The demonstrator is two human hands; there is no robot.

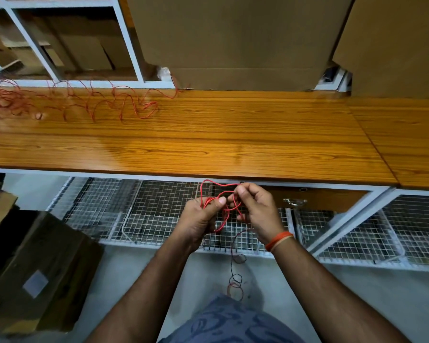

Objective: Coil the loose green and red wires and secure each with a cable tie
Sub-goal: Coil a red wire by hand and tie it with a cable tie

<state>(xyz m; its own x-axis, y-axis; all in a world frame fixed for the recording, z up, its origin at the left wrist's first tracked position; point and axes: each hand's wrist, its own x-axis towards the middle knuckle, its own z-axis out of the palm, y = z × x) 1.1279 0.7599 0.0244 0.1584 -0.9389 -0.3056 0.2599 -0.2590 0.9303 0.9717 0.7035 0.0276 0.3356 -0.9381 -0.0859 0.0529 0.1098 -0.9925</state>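
Nearest to the person, a patterned blue garment is showing at the lower edge, and a thin strand of wire is hanging down in front of it, toward the grey floor. It is looking partly red and partly dark, and it is making some small loops near its low end.

Just above, both hands are working in the air in front of the tabletop edge. The left hand is holding a small bundle of red wire; its grip is pressed together, with the thumb lying over the strands against the curled fingers. The right hand is pinching the same red wire between the thumb and the fingertips, near the top of the loops. An orange band is sitting around the right wrist. The loops are standing up between the two hands and are also hanging below them.

Behind the hands, white wire-mesh baskets are sitting under the tabletop, and a drawer with a metal handle is beside them. A dark cardboard box is standing on the floor at the left.

Further on, the wooden tabletop is carrying a long loose tangle of red wire along its far left part. Behind this, large cardboard boxes and a white shelf frame are standing.
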